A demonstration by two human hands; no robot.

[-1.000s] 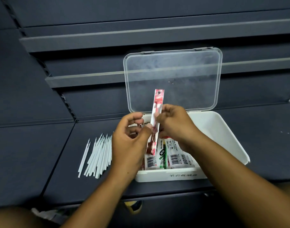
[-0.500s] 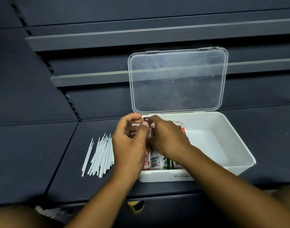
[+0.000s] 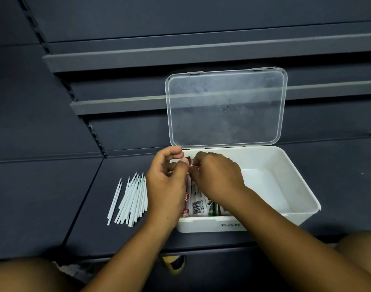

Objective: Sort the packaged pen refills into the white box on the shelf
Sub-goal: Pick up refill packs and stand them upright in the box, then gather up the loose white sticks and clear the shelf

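Both forearms rise from the bottom of the frame and meet at centre, over the left end of the open white plastic box (image 3: 302,199) on the dark grey shelf (image 3: 54,197). The left hand (image 3: 167,186) is curled, thumb and forefinger pinching the far end of a narrow red-and-white refill packet (image 3: 187,196). The right hand (image 3: 218,178), just beside it, is curled too, and its fingertips seem to nip the same end.

The packet lies inside the box against its left wall, long axis running from lower to upper frame, directly beneath and between the hands. It sits alongside flat white barcode-printed packets (image 3: 196,204) lying the same way. The likely next move is only a release, with the left hand nearer the wall.

Left of the box lies a bundle of loose thin white refill sticks (image 3: 132,199). Above the hands, the clear hinged lid (image 3: 226,106) stands open.
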